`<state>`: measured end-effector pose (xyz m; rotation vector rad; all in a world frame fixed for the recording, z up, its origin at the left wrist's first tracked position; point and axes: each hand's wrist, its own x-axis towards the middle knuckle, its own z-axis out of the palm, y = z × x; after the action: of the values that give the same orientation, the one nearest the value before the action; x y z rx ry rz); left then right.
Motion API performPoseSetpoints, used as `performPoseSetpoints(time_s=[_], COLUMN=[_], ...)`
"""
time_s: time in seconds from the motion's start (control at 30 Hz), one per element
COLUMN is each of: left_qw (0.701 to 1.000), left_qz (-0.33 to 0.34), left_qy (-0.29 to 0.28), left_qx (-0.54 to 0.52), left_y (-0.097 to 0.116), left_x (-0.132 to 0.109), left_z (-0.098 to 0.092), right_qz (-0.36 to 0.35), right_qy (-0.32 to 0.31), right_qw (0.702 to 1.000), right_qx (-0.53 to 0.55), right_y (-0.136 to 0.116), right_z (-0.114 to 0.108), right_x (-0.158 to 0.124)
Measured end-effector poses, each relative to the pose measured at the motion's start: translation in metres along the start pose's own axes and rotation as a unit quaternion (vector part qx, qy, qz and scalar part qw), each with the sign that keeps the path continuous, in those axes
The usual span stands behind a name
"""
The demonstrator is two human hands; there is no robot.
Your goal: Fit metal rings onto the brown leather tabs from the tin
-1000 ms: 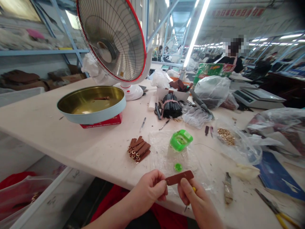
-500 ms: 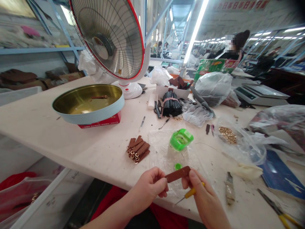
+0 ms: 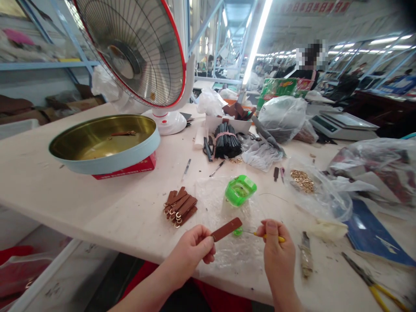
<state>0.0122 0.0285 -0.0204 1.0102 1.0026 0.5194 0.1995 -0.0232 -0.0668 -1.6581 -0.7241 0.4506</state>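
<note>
My left hand (image 3: 191, 249) pinches one end of a brown leather strap (image 3: 226, 229), which points up to the right above the table edge. Gripped in my right hand (image 3: 278, 258) is a yellow-handled awl (image 3: 270, 237). Its thin metal tip points left, at a small round green piece (image 3: 238, 231) just beyond the strap; whether the two touch I cannot tell. Behind it stands a bright green open container (image 3: 240, 190) on clear plastic sheeting (image 3: 208, 195). Left of that lies a pile of similar brown straps (image 3: 180, 207) with gold rings on their ends.
A large round tin (image 3: 107, 158) on a red box and a fan (image 3: 130, 56) stand at the left. To the right are a bag of gold rings (image 3: 302, 180), a wrapped blade (image 3: 306, 255), yellow-handled pliers (image 3: 370, 279) and a blue folder (image 3: 378, 236).
My right hand has let go of the strap's far end and moved right. The awl has turned from pointing down-left to roughly level. My left hand keeps the strap.
</note>
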Motion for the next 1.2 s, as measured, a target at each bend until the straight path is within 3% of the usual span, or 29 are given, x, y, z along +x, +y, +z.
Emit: performPoseSetpoints(time_s=[0.17, 0.3, 0.4, 0.5, 0.57, 0.73, 0.87, 1.07, 1.2], left_qw=[1.0, 0.999, 1.0, 0.999, 0.998, 0.996, 0.996, 0.998, 0.997], left_qz=[-0.003, -0.007, -0.015, -0.025, -0.028, -0.03, -0.017, 0.014, 0.037], left_qy=[0.027, 0.04, 0.015, -0.018, -0.032, -0.05, -0.033, 0.006, 0.029], left_qx=[-0.006, -0.007, -0.018, -0.035, -0.047, -0.072, -0.077, -0.065, -0.058], left_y=[0.0, -0.003, -0.007, -0.008, -0.007, 0.0, 0.003, 0.004, 0.005], left_x=[0.003, 0.005, 0.003, -0.003, -0.009, -0.023, -0.028, -0.031, -0.03], left_z=[0.0, -0.001, 0.0, 0.005, 0.008, 0.011, 0.013, 0.015, 0.014], right_qz=[-0.014, -0.006, 0.011, 0.029, 0.032, 0.023, 0.03, -0.001, -0.032], right_qy=[-0.018, 0.005, 0.041, 0.035, 0.026, 0.008, -0.006, 0.038, 0.005], right_qw=[1.0, 1.0, 0.991, 0.967, 0.959, 0.958, 0.959, 0.95, 0.978], right_qx=[-0.017, 0.007, 0.124, 0.252, 0.279, 0.287, 0.282, 0.31, 0.205], right_y=[0.01, -0.004, -0.027, -0.05, -0.06, -0.067, -0.07, -0.069, -0.051], right_z=[0.006, -0.002, -0.012, -0.017, -0.016, -0.006, -0.002, -0.026, -0.041], right_x=[0.005, -0.001, -0.012, -0.024, -0.031, -0.044, -0.048, -0.047, -0.049])
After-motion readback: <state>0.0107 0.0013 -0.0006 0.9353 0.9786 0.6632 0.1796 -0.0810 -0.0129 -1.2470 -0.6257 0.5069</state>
